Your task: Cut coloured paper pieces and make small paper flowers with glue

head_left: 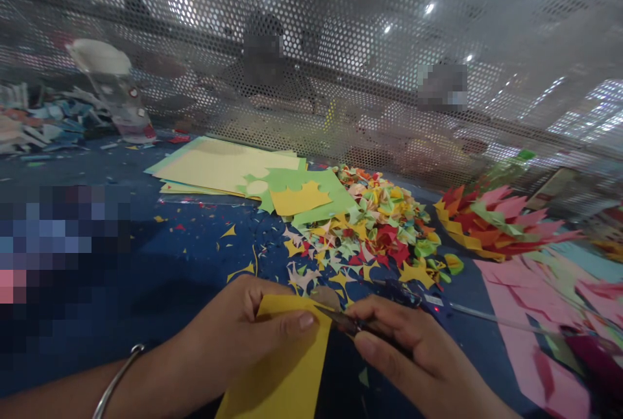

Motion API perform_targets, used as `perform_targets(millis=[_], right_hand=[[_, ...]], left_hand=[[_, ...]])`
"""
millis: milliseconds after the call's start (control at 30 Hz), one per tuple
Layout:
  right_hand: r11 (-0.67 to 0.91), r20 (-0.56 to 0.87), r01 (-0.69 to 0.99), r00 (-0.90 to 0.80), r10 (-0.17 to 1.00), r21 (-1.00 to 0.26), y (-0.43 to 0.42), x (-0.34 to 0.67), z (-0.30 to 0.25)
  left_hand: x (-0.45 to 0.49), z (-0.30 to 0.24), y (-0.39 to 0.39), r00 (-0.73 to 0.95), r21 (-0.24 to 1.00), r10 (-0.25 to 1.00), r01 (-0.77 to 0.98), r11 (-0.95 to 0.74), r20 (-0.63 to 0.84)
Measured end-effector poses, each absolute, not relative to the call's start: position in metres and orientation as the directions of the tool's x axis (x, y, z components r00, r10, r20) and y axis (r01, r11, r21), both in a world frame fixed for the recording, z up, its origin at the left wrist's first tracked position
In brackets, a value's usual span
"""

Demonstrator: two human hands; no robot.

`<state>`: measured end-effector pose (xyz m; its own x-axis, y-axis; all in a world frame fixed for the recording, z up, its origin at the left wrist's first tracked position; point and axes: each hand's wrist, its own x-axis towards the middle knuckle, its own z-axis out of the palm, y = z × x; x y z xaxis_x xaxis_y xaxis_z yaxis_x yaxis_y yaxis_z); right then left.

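Scissors (346, 323) at yellow paper (285, 373) edge

Yellow paper sheet (282, 367), multicoloured scrap heap (374, 224), dark blue tabletop (185, 257)

A dark blue tabletop (185, 263) lies under the left hand (243, 331) and right hand (413, 357). Beyond them stands a grey perforated metal screen (341, 82), bright ceiling lights (428, 9) glinting through.

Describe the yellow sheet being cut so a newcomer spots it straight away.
On the blue table, look to the near edge, below the heap of colourful scraps. There the left hand pinches a plain yellow sheet while scissors in the right hand meet its top edge. Unlike the smaller yellow piece lying on green paper farther back, it is held.
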<state>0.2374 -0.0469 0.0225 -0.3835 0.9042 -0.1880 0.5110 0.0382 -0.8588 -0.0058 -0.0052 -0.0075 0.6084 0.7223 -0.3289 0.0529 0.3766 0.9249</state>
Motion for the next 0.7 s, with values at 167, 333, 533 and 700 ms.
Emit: perform_targets(millis=[167, 333, 533, 700], right_hand=[[0.071, -0.167, 0.51, -0.406, 0.899, -0.857, -0.0443, 0.2368, 0.0222], [0.09, -0.163, 0.532, -0.411, 0.897, -0.842, -0.0446, 0.2372, 0.0226], [0.071, -0.17, 0.529, -0.393, 0.904, -0.846, -0.0489, 0.2359, 0.0214], [0.103, -0.139, 0.522, -0.404, 0.904, -0.847, -0.0464, 0.235, 0.0199]], left_hand=[[-0.0047, -0.0088, -0.0068, 0.634, 0.925, 0.71, 0.02, 0.38, -0.306], [-0.0053, -0.0094, -0.0077, 0.642, 0.928, 0.708, 0.014, 0.371, -0.293], [-0.0053, -0.0136, -0.0084, 0.641, 0.92, 0.701, 0.018, 0.391, -0.311], [-0.0049, -0.0139, -0.0102, 0.638, 0.92, 0.704, 0.02, 0.391, -0.313]])
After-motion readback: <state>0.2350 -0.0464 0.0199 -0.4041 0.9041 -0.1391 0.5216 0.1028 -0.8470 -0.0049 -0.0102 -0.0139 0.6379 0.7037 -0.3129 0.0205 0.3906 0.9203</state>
